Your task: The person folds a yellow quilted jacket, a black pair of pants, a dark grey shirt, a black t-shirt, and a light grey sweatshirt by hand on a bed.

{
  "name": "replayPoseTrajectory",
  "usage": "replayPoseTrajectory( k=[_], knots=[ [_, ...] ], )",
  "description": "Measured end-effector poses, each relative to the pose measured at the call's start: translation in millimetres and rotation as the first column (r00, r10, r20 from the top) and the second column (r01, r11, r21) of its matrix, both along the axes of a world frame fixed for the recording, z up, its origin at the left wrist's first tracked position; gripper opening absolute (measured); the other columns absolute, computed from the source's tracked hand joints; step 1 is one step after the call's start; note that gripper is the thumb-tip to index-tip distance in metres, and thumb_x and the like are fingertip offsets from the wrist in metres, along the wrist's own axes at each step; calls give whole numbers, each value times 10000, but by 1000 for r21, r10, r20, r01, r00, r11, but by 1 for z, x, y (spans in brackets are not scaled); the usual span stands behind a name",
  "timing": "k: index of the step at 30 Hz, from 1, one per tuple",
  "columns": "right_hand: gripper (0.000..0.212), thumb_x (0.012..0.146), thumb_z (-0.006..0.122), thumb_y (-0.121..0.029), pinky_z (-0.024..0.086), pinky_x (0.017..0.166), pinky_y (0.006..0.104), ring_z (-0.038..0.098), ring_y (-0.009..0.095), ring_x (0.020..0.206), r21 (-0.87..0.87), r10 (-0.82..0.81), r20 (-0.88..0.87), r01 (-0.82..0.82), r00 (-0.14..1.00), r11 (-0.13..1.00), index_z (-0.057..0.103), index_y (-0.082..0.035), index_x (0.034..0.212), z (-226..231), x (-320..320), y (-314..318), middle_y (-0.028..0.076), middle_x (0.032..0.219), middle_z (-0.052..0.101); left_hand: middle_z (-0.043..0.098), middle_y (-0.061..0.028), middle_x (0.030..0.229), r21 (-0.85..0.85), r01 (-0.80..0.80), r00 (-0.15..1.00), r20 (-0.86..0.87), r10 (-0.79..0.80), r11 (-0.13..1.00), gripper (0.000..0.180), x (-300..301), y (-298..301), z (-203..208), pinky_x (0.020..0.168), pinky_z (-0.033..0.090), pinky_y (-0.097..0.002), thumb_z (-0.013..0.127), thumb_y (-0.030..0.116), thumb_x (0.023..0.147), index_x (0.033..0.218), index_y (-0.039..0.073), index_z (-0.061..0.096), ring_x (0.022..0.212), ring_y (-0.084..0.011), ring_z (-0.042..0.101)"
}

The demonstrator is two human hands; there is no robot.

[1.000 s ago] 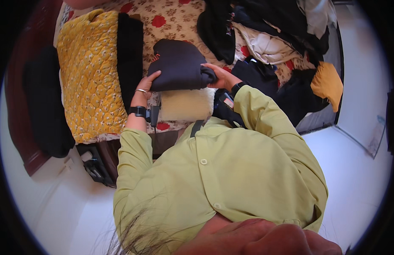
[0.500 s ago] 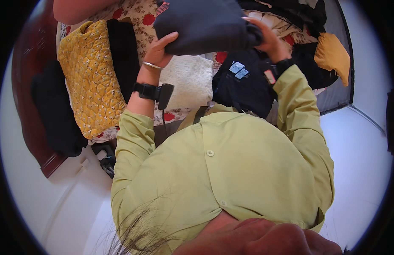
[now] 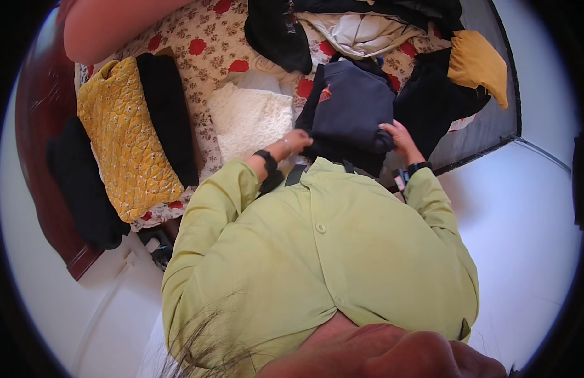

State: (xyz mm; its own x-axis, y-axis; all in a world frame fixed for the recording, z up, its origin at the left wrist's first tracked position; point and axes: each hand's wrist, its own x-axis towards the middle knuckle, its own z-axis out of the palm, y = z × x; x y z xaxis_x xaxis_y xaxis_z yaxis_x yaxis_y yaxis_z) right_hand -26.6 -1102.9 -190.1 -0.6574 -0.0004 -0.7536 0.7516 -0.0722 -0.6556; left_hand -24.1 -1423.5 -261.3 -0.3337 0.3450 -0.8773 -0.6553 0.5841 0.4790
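Note:
A folded dark navy garment point(image 3: 355, 104) with a small red-orange print lies on top of a black garment point(image 3: 358, 160), right of the middle. My right hand point(image 3: 402, 140) grips the navy garment's near right corner, thumb on top and the other fingers partly hidden. At the near left edge of this pile, my left hand point(image 3: 297, 142) is closed, its fingertips pinching the black cloth. A folded white fluffy garment point(image 3: 251, 116) lies just left of the pile, close to my left wrist.
A yellow quilted folded piece point(image 3: 125, 138) and a black folded garment point(image 3: 166, 113) lie at the left on the flowered bedsheet point(image 3: 197, 47). Black and cream clothes point(image 3: 361, 34) are heaped at the far side. A mustard cloth point(image 3: 477, 66) rests on black clothing point(image 3: 424, 104) at the right.
The folded navy garment has come down from both raised hands onto the black garment. My left hand has left it and moved to the pile's near left edge; my right hand moved nearer me.

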Motion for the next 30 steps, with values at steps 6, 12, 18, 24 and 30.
replayPoseTrajectory(
  k=[6,12,18,24,30],
  knots=[
    [390,661,623,-245,442,657,261,561,153,729,368,216,-32,-189,976,910,562,20,941,-3,-20,-14,76,817,599,601,-26,865,154,-248,964,138,227,957,255,7,-66,29,633,475,-245,587,206,798,1022,97,533,736,-113,576],
    [448,677,616,-302,449,744,402,561,354,836,868,666,219,-454,714,202,532,12,984,65,-55,-40,209,889,591,585,-24,887,198,-441,878,-104,466,875,265,-4,-105,59,661,449,-252,556,206,795,1028,84,527,772,-118,553],
    [414,703,611,-280,445,740,396,561,333,848,778,795,-174,-414,581,473,537,-9,1007,62,-130,-117,172,869,594,580,-1,836,231,-552,783,-188,593,801,235,48,-132,33,615,447,-226,564,207,802,1010,103,532,721,-85,541],
    [413,680,622,-235,432,789,397,515,338,916,864,865,-174,-348,470,363,520,-10,1011,-56,-174,-216,191,940,538,576,5,817,39,-631,764,-141,629,775,233,106,-149,56,578,441,-206,566,169,804,1009,63,532,661,-73,515],
    [302,681,615,-232,436,768,440,480,343,947,915,857,5,-347,516,204,589,-80,941,-96,-203,-260,163,976,503,600,-17,902,-36,-804,593,-90,800,593,233,145,-166,61,648,456,-222,579,177,802,1004,70,531,809,-100,574]
  ],
)
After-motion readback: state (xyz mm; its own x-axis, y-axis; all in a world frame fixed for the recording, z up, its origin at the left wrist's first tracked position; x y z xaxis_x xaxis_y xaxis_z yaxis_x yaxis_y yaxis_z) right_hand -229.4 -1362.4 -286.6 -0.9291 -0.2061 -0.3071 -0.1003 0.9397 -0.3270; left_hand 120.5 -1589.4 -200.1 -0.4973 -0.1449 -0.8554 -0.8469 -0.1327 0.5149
